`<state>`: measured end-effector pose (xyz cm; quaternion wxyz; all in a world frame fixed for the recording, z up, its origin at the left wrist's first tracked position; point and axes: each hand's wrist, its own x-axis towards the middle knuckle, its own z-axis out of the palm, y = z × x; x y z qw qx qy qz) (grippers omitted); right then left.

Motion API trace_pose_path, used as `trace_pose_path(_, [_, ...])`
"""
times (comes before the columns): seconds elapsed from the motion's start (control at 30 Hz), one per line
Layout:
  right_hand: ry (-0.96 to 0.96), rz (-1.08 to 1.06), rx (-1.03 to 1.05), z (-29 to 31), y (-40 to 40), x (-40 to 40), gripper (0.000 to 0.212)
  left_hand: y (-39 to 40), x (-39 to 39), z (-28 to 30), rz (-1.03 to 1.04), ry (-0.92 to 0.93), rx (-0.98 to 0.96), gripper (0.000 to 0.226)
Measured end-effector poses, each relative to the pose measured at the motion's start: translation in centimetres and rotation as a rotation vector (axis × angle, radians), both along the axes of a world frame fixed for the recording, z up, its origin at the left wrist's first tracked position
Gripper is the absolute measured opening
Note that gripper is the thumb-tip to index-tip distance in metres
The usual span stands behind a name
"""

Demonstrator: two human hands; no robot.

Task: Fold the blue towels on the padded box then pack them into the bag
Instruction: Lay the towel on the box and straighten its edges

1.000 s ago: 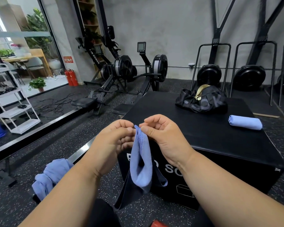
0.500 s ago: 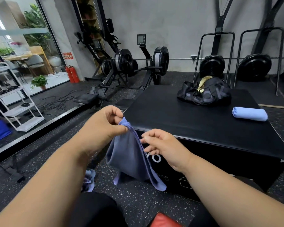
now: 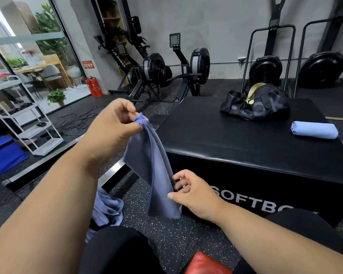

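Nearest, in front of the padded box (image 3: 236, 143), the right hand (image 3: 196, 196) pinches the hanging blue towel (image 3: 152, 175) low down, while the left hand (image 3: 113, 123) grips its bunched top corner. On the box lie a rolled towel (image 3: 314, 129) and, behind it, the bag (image 3: 255, 104) (black).

The blue towel (image 3: 151, 165) is soft matt cloth with a stitched hem, as is the rolled towel (image 3: 314, 129). The padded box (image 3: 246, 139) wears smooth, faintly sheened black vinyl; the bag (image 3: 255, 104) looks like slick synthetic fabric. The floor (image 3: 172, 232) is speckled matt rubber.
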<state>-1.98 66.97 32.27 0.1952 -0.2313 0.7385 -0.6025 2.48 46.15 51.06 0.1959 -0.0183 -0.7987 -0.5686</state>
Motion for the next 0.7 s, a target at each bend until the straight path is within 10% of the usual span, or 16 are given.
trace_pose_path(0.37, [-0.022, -0.222, -0.199, -0.3, 0.7, -2.4, 0.028, -0.5, -0.7, 3.0, -0.068, 0.038, 0.04, 0.039])
trace_pose_path(0.7, [-0.015, 0.151, -0.002, 1.3, -1.2, -4.8, 0.046, -0.5, -0.8, 3.4, -0.173, -0.009, -0.005, 0.045])
